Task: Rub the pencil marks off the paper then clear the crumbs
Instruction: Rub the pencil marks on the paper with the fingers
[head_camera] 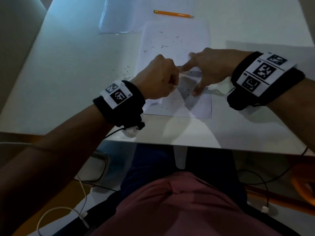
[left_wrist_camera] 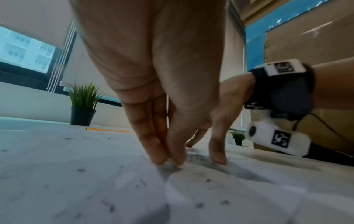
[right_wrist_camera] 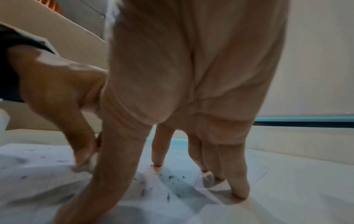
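A white sheet of paper (head_camera: 175, 41) lies on the white table (head_camera: 68, 82), strewn with dark crumbs (head_camera: 163, 46). A grey smudge of pencil marks (head_camera: 186, 89) sits on its near part. My left hand (head_camera: 174, 83) pinches a small whitish eraser (left_wrist_camera: 170, 166) between thumb and fingertips, and the eraser touches the paper at the smudge. My right hand (head_camera: 191, 80) is open, with spread straight fingers (right_wrist_camera: 239, 191) pressing the sheet down just right of the eraser (right_wrist_camera: 90, 164). The paper buckles a little between the two hands.
An orange pencil (head_camera: 173, 14) lies beyond the paper's far edge. A clear plastic sleeve (head_camera: 117, 21) lies at the far left. More crumbs (head_camera: 127, 74) are scattered on the table left of the sheet. Two small potted plants (left_wrist_camera: 83, 104) stand at the back.
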